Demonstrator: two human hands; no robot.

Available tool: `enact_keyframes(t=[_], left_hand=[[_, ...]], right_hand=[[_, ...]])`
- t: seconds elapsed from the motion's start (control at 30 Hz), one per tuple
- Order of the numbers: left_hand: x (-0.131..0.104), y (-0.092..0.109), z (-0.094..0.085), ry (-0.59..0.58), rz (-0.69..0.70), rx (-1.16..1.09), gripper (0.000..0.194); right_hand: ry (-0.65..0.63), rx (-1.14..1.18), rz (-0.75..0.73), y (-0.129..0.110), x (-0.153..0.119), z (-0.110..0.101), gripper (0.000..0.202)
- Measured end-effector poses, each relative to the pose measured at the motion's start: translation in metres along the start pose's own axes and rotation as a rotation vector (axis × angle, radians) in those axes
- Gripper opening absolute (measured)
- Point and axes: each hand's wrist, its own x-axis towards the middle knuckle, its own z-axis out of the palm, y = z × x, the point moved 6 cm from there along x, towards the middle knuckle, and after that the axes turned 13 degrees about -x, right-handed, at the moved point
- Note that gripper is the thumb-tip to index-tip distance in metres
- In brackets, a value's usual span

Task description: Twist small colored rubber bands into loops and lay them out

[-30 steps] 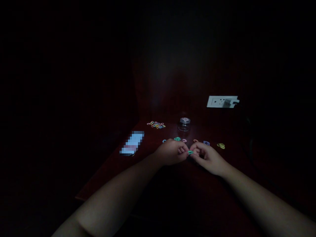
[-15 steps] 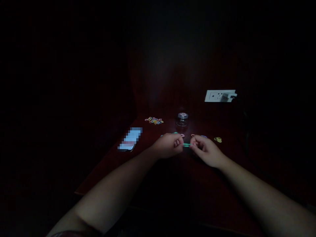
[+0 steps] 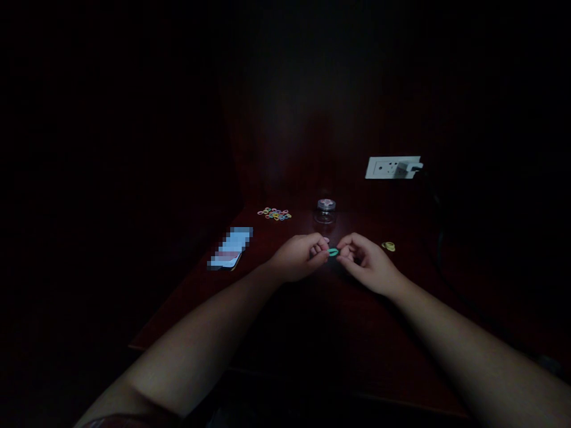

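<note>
Note the green band (image 3: 333, 252) pinched at one end by the left hand (image 3: 298, 258), between both hands and nearer than the lidded jar (image 3: 325, 213). With the right hand (image 3: 368, 265) curled at the other end, impossible to tell if gripping or only near, handle lightly, without twisting, and avoid brushing the pink band (image 3: 326, 240) just behind.

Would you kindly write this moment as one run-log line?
left hand: pinching green band | right hand: at band's other end, contact unclear | lidded jar: beyond hands | multicoloured bands: spread left of jar
</note>
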Motion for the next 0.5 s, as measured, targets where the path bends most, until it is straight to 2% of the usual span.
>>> enact_keyframes(t=[0.1, 0.23, 0.37, 0.5], left_hand=[[0.001, -0.007, 0.004, 0.002, -0.045, -0.211, 0.016], [0.004, -0.020, 0.015, -0.024, -0.129, -0.521, 0.020], [0.006, -0.027, 0.020, -0.036, -0.168, -0.598, 0.020], [0.005, -0.025, 0.018, -0.030, -0.178, -0.602, 0.020]], right_hand=[[0.031, -0.011, -0.045, -0.003, -0.001, -0.003, 0.024], [0.070, -0.097, -0.075, -0.008, -0.001, -0.007, 0.022], [0.102, -0.139, -0.079, -0.009, 0.000, -0.009, 0.019], [0.119, -0.202, -0.116, -0.010, 0.000, -0.011, 0.013]])
